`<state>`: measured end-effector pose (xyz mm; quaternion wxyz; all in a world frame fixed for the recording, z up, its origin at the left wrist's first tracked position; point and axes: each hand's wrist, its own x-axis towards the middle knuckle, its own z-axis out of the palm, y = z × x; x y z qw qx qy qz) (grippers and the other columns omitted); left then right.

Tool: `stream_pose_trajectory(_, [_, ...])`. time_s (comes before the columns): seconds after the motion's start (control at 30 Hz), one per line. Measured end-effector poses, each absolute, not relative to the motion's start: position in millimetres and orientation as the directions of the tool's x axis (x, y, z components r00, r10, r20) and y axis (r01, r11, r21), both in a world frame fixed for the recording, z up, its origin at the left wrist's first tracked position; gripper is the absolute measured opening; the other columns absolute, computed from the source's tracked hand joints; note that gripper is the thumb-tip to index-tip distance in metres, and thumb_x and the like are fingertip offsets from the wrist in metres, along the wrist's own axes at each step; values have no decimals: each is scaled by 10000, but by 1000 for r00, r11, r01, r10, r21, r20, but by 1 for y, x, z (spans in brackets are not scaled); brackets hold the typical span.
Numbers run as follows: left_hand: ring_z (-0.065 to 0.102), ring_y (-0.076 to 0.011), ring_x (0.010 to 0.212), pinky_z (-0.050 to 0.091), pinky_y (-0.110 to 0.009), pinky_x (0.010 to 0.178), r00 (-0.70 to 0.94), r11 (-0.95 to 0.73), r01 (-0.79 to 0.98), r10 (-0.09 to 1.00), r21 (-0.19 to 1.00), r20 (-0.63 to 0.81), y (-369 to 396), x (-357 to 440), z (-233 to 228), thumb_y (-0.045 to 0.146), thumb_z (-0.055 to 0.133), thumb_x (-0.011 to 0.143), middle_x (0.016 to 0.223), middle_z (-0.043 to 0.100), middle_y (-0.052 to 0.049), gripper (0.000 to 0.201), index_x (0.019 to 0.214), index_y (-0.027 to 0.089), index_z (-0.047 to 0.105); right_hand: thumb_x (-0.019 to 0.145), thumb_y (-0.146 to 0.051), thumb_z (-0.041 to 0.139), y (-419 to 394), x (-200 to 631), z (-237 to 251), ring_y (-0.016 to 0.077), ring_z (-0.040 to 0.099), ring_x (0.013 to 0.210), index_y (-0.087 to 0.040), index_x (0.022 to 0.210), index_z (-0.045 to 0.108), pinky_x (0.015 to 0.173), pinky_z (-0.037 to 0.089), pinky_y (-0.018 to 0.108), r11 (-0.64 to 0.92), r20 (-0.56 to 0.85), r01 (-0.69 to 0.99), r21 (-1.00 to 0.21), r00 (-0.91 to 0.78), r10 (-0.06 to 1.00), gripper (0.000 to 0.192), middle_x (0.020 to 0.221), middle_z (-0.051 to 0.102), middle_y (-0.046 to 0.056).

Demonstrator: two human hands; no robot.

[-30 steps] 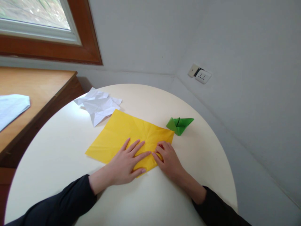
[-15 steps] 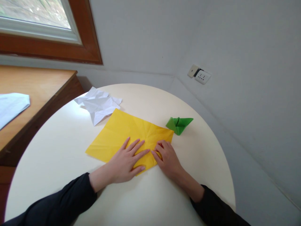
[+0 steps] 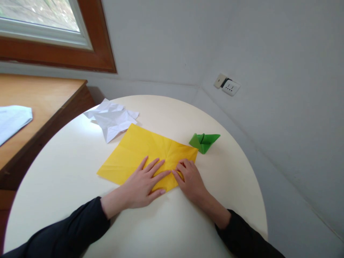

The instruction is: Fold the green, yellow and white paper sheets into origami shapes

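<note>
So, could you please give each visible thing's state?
Yellow paper sheet: spread out, creased
White crumpled paper: creased, not flat
Green paper piece: folded up
Left hand: spread on yellow sheet
Right hand: curled on yellow sheet
White rectangular socket: nothing plugged in
Brown-framed window: open/shut unclear
Pale-blue item: partly outside view

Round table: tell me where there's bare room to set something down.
Bare: the left side of the table, bordered by white paper, yellow sheet and left sleeve; its right side, between green folded paper, right hand and rim; and the near middle, between left sleeve and right sleeve. Crowded: the centre, where the right hand and left hand are on the yellow sheet.
</note>
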<state>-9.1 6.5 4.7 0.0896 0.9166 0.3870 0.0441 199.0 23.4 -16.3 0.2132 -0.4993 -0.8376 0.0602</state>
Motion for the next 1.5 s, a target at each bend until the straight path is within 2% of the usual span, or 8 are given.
stream_pose_trajectory(0.63, [236, -275, 1362, 108, -535, 1093, 699, -695, 693, 713, 191, 58, 7, -10, -1, 549, 269, 907, 1472, 296, -95, 573, 1411, 275, 259, 852, -204, 502, 24, 195, -13, 203, 475, 789, -177, 768, 569, 735, 416, 331, 485, 288, 846, -224, -418, 862, 111, 863, 566, 74])
stream_pose_trajectory(1.03, [223, -273, 1366, 103, -532, 1098, 692, -683, 704, 721, 194, 25, 7, -8, 0, 550, 232, 913, 1476, 285, -99, 595, 1406, 221, 280, 857, -220, 506, 24, 191, -13, 204, 480, 788, -166, 793, 589, 739, 394, 325, 441, 255, 887, -140, -398, 881, 118, 869, 579, 76])
stream_pose_trajectory(1.5, [208, -279, 1370, 91, -535, 1099, 694, -684, 697, 719, 214, 36, 7, -10, -2, 572, 261, 896, 1483, 272, -97, 614, 1409, 235, 269, 867, -226, 480, 24, 191, -13, 211, 477, 781, -175, 787, 573, 723, 398, 338, 457, 279, 874, -166, -402, 872, 133, 855, 569, 80])
